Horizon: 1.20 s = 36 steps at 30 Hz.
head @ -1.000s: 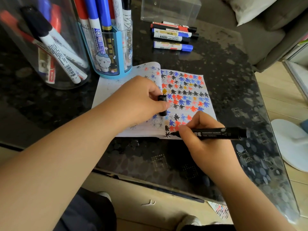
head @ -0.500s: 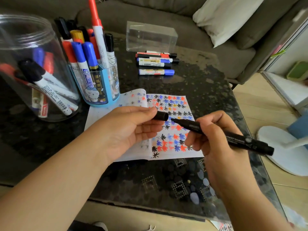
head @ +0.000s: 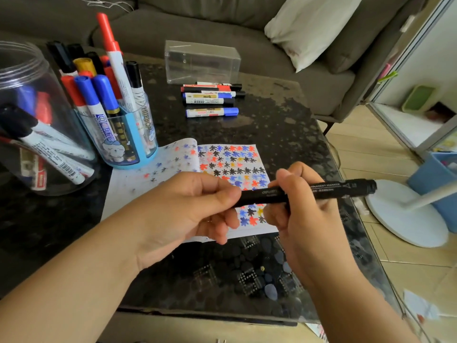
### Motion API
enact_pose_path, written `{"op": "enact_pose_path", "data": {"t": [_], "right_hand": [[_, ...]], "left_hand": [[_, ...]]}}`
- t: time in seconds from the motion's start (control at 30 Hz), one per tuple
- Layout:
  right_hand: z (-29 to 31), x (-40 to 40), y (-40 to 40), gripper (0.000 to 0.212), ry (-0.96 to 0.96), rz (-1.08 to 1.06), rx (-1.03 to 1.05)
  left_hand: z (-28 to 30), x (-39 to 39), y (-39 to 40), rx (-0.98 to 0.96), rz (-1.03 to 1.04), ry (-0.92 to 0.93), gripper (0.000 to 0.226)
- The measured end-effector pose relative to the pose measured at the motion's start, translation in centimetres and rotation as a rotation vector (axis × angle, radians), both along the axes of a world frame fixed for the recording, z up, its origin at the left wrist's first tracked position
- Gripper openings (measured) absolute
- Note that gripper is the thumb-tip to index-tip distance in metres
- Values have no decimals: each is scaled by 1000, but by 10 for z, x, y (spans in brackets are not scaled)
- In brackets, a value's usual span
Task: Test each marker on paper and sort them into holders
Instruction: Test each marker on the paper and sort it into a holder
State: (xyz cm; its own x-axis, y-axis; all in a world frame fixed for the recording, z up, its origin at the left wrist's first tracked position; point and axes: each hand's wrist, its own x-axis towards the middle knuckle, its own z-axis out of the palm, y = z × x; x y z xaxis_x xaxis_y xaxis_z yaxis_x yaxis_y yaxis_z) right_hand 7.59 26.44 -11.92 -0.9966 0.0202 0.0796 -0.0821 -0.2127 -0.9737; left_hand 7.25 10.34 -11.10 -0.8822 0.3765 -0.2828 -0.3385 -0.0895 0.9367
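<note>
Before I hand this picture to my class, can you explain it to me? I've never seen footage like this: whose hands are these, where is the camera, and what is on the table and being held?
No machine here: a person wears a wide-angle camera on the head, looking down at their own two bare hands. The right hand grips a black permanent marker level above the table. The left hand pinches the marker's other end, where the cap would go; the cap itself is hidden under the fingers.

On the dark table lies an open notebook filled with small test stars in black, red, blue and yellow. Behind it stand a blue pen holder full of markers and a clear jar with more. Further back lie five loose markers beside a clear plastic box.
</note>
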Motion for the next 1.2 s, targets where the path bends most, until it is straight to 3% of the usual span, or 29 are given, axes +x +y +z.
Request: {"op": "enact_pose_path", "data": {"t": [0.2,0.5,0.63,0.67,0.73,0.83,0.9,0.97,1.07,1.2], "right_hand": [[-5,3,-7,31,-61,-20,-119],[-7,4,-5,42,-156,-18,-94],[-6,4,-4,25,-200,78,-143],[-5,4,-3,30,-212,72,-143],[-5,3,1,41,-247,-21,-25],[-4,6,8,35,-180,-278,488],[4,12,2,27,40,-226,762],[17,16,-17,27,205,-39,940],[32,10,-55,36,266,204,1064],[42,-1,-105,23,352,307,983]], "left_hand": [[1,7,8,-58,30,145,19],[-9,8,14,-118,100,162,21],[-5,4,8,-65,221,136,13],[-3,2,4,-51,257,134,10],[0,-2,-8,-12,351,139,7],[3,-4,-26,-99,498,233,14],[6,-1,-38,-234,562,343,23],[11,4,-47,-297,596,429,35],[17,12,-61,-323,601,476,47],[21,18,-78,-378,622,482,19]]}}
